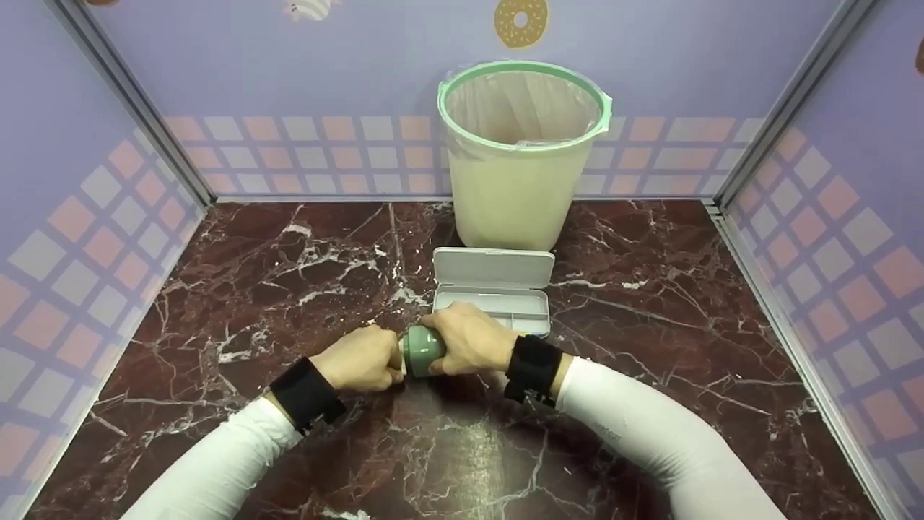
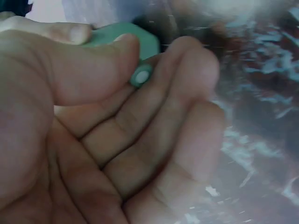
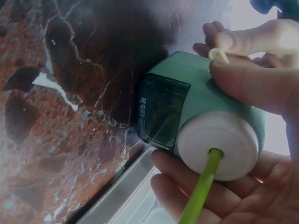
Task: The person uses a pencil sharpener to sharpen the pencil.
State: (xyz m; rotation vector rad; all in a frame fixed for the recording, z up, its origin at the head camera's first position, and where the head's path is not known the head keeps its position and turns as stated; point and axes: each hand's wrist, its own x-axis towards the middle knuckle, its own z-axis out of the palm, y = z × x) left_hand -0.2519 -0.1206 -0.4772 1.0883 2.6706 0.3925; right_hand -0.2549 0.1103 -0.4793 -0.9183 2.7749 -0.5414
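Sharpener [image 1: 424, 352] lies between my hands, my right hand [image 1: 473, 336] wrapped round it; a green pencil [image 3: 201, 191] juts from its white face [image 3: 198, 140], long axis running toward my right wrist. Opposite, my left hand [image 1: 364, 357] pinches the small knob [image 2: 141, 75] between thumb and fingers.

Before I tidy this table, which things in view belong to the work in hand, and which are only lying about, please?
In the job:
green pencil sharpener, held by the right fingers
green pencil, inserted in it
small green knob, pinched by the left fingers

Apparently just lying about:
open pencil case
lined waste bin, standing behind the case
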